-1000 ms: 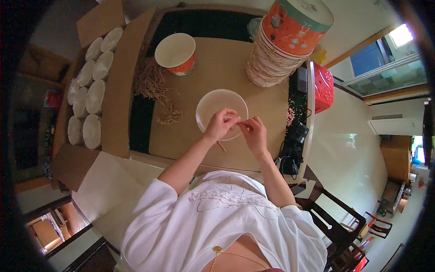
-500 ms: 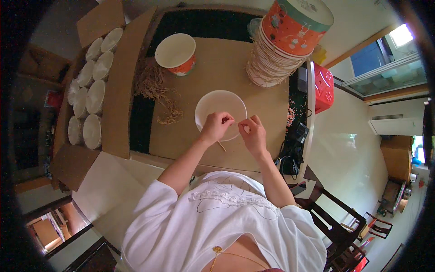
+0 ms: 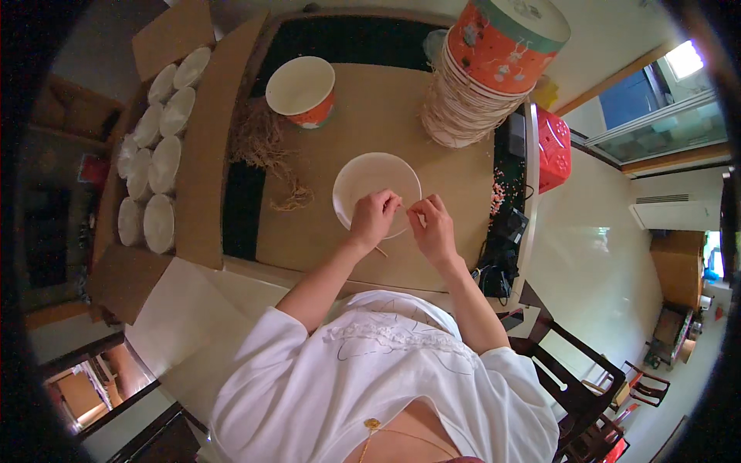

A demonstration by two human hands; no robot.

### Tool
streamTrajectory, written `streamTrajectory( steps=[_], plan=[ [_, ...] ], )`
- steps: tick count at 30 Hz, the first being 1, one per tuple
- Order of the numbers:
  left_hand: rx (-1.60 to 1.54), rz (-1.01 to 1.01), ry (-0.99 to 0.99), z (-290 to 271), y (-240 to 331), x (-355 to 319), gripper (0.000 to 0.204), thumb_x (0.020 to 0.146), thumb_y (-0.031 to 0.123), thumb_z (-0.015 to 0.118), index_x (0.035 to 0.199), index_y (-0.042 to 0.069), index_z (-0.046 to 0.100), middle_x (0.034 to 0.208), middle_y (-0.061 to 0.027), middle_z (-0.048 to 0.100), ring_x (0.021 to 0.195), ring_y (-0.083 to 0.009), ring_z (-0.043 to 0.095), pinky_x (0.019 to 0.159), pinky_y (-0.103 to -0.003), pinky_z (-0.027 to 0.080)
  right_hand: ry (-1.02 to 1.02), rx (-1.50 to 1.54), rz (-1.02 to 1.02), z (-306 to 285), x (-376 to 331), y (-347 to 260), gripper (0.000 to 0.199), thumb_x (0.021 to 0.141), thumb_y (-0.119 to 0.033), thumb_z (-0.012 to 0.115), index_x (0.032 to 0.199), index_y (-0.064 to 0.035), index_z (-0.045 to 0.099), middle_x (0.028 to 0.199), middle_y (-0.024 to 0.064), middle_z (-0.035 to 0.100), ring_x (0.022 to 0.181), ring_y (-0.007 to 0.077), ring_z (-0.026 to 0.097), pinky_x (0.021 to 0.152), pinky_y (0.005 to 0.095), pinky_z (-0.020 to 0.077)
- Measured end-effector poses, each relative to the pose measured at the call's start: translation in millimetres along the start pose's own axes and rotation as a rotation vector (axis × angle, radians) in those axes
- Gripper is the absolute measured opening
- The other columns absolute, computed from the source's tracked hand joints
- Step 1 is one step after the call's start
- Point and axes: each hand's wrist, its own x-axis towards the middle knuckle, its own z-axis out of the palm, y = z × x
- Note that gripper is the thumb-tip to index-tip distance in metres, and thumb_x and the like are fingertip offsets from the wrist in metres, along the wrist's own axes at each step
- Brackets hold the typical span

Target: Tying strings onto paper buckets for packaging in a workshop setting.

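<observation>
Over the right part of a white paper bucket (image 3: pixel 363 171), seen from above on the brown board, my two hands are close together. My left hand (image 3: pixel 372 219) pinches with thumb and forefinger near the bucket's middle. Just to its right, my right hand (image 3: pixel 434 230) pinches too, at the bucket's right rim. Whatever lies between the fingertips is too small to make out. A short tan strand (image 3: pixel 381 251), like twine, shows below the bucket's near rim. Further back on the left stands an orange patterned paper bucket (image 3: pixel 302 91), beside a tangled bundle of tan twine (image 3: pixel 270 147).
A tall stack of orange patterned buckets (image 3: pixel 494 58), wound with tan twine, stands at the back right. Small pink and white bits (image 3: pixel 497 193) and black cables (image 3: pixel 496 274) lie along the right edge. An open cardboard box (image 3: pixel 204 154) with several white buckets is at left.
Both hands keep their pinch over the bucket. The left hand has shifted very slightly right; otherwise only the view has moved a little.
</observation>
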Motion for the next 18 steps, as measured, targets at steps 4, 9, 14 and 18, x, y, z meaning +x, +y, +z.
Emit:
streamTrajectory(
  steps=[4,9,14,18],
  plan=[
    [-0.017,-0.007,-0.032,-0.4,11.4,-1.2,0.013,0.084,0.013,0.056,0.081,0.002,0.062,0.072,-0.0126,0.063,0.067,-0.0285,0.062,0.06,-0.036,0.048,-0.022,0.085,0.068,-4.0,2.9,-10.3,0.01,0.076,-0.003,0.064,0.084,-0.0024,0.059,0.076,0.0089,0.054,0.063,0.0191,0.052,0.057,0.0287,0.0434],
    [-0.09,-0.032,-0.041,-13.3,31.3,-4.7,0.008,0.08,0.01,0.06,0.082,0.002,0.062,0.075,-0.012,0.064,0.066,-0.025,0.062,0.06,-0.034,0.048,0.025,0.181,0.137,-12.6,2.1,2.1,0.01,0.076,-0.003,0.064,0.084,-0.0043,0.059,0.076,0.0083,0.057,0.064,0.0192,0.053,0.059,0.0276,0.0442],
    [-0.014,0.041,-0.116,-21.8,34.4,-7.7,0.007,0.077,0.008,0.062,0.079,0.002,0.061,0.072,-0.0105,0.063,0.062,-0.0227,0.06,0.058,-0.033,0.047,-0.104,0.214,0.062,-25.6,3.1,-2.6,0.009,0.077,-0.002,0.063,0.086,-0.0046,0.062,0.08,0.0071,0.06,0.066,0.0178,0.055,0.059,0.0259,0.0455],
    [-0.034,0.054,-0.113,-27.3,46.2,-10.0,0.007,0.077,0.008,0.062,0.078,0.002,0.06,0.071,-0.0104,0.062,0.061,-0.0226,0.059,0.057,-0.033,0.046,-0.169,0.181,0.019,-30.9,2.1,-11.6,0.008,0.077,-0.002,0.064,0.085,-0.0048,0.063,0.079,0.0073,0.06,0.068,0.0183,0.057,0.059,0.0269,0.0468]
  ],
)
